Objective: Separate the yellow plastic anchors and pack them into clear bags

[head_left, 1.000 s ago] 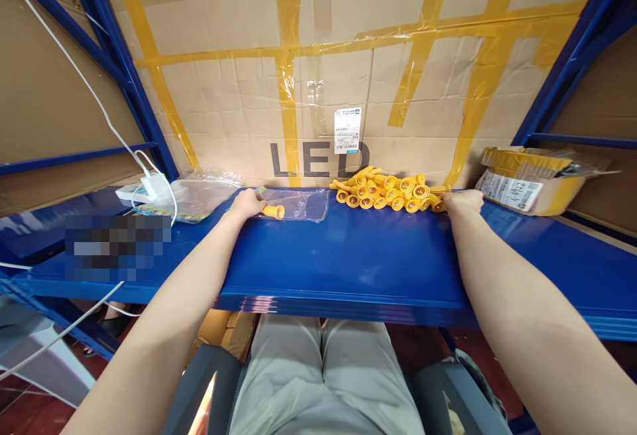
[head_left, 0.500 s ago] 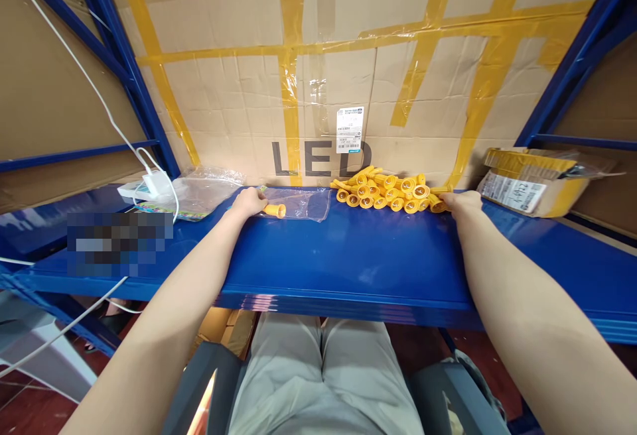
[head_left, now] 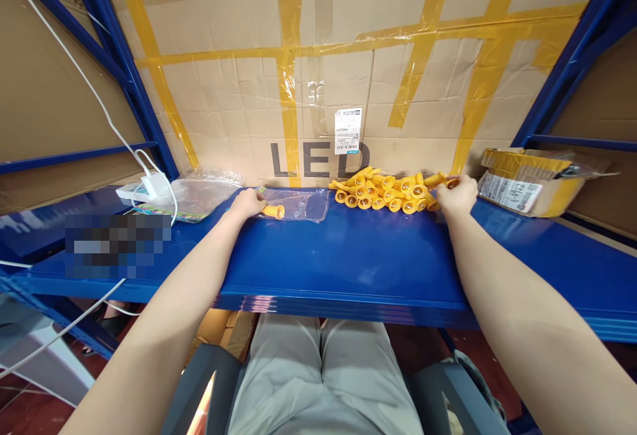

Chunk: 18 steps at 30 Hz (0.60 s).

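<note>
My left hand (head_left: 247,203) is closed on a yellow plastic piece with a flared, cup-like end (head_left: 274,211). That piece lies over a clear plastic bag (head_left: 309,205) on the blue shelf (head_left: 343,256). Further right, a heap of similar yellow flared pieces (head_left: 383,191) is stacked with most cups facing me. At the heap's right end my right hand (head_left: 458,195) has its fingers closed around one more such piece (head_left: 452,184), its cup showing between the fingers. My fingers hide most of both held pieces.
A cardboard sheet (head_left: 223,103) marked LED stands behind the shelf. To the right is an open, taped carton (head_left: 532,183). On the left lie clear plastic packaging (head_left: 206,189), a white plug (head_left: 158,185) with its cable, and a pixelated dark item (head_left: 117,243).
My right hand has lifted slightly and shifted, with a yellow piece now tilted up in its fingers. My left hand has barely moved.
</note>
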Each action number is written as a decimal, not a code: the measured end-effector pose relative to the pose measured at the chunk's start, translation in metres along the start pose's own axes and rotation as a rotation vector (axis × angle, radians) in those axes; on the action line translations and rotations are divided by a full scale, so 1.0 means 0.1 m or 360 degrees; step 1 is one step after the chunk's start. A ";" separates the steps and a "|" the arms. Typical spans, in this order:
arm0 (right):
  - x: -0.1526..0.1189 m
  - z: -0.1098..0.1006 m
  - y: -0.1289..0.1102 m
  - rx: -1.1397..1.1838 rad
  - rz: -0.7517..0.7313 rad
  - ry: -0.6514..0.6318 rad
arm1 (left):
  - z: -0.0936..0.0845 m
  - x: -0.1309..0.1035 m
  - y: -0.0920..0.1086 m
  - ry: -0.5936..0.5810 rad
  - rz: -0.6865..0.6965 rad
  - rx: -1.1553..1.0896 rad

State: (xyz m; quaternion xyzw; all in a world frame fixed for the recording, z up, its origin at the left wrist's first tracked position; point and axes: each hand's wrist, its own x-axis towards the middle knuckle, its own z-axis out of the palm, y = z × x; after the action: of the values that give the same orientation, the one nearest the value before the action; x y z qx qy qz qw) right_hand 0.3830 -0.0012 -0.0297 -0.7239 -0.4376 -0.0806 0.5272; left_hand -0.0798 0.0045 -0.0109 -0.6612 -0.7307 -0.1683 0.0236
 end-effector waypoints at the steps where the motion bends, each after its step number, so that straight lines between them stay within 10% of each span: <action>1: -0.01 0.01 0.00 -0.0005 -0.0063 0.0005 | 0.00 0.00 0.00 -0.0004 0.0002 0.0003; 18: 0.15 0.31 0.10 0.0191 -0.0846 -0.0003 | -0.01 -0.01 0.01 -0.0034 -0.0026 0.0000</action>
State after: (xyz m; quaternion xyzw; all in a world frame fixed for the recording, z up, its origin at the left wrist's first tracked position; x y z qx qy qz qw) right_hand 0.3881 0.0325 -0.0411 -0.5512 -0.6168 -0.1895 0.5290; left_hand -0.0787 0.0039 -0.0101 -0.6571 -0.7362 -0.1614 0.0144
